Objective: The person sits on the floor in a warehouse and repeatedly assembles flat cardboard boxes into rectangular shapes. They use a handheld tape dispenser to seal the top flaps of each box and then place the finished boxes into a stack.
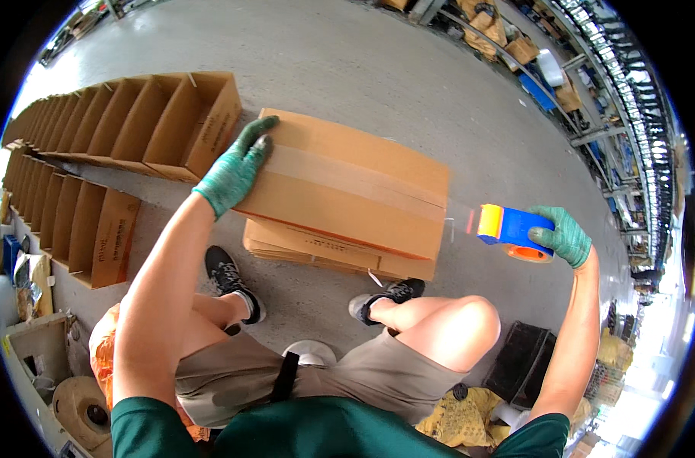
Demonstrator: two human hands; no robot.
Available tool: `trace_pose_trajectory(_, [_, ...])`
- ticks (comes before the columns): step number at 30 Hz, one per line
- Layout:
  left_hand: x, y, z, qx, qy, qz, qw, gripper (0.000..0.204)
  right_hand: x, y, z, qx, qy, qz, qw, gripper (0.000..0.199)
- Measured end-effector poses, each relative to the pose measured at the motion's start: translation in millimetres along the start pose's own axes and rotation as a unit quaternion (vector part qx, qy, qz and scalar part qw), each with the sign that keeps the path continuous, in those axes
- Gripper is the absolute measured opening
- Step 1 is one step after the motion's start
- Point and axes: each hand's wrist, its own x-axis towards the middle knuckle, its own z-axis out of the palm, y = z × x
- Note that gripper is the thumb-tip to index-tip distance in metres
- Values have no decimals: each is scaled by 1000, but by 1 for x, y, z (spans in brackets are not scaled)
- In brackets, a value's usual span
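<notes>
A closed cardboard box (340, 179) lies in front of me, with a strip of clear tape (324, 172) along its top seam. Gripping the box's left end is my left hand (237, 166), in a green glove, fingers over the edge. Also gloved in green, my right hand (566, 237) is closed round a blue tape dispenser (519, 229) with a yellow-orange head. The dispenser is held off the box's right end, and a clear stretch of tape seems to span the gap. Under the box is a stack of flattened cardboard (317, 246).
Two rows of open cardboard boxes stand at the left, a far row (160, 126) and a nearer row (84, 221). A black crate (519, 362) and a yellow sack (462, 420) sit by my right leg. Loaded metal shelving (584, 137) runs along the right.
</notes>
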Motion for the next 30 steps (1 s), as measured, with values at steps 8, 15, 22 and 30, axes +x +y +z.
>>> trace_pose_trajectory(8, [-1, 20, 3, 116, 2, -38, 992, 52, 32, -6, 26, -98, -46, -4, 994, 54])
trace_pose_trajectory(15, [2, 5, 1, 76, 12, -31, 997, 59, 72, -71, 111, -225, -57, -65, 971, 39])
trace_pose_trajectory(22, [-3, 8, 3, 42, 19, -30, 998, 58, 114, 2, 218, -113, 140, 33, 983, 34])
trace_pose_trajectory(30, [3, 14, 12, 27, 6, -24, 999, 63, 158, 96, 302, 8, 259, -50, 965, 40])
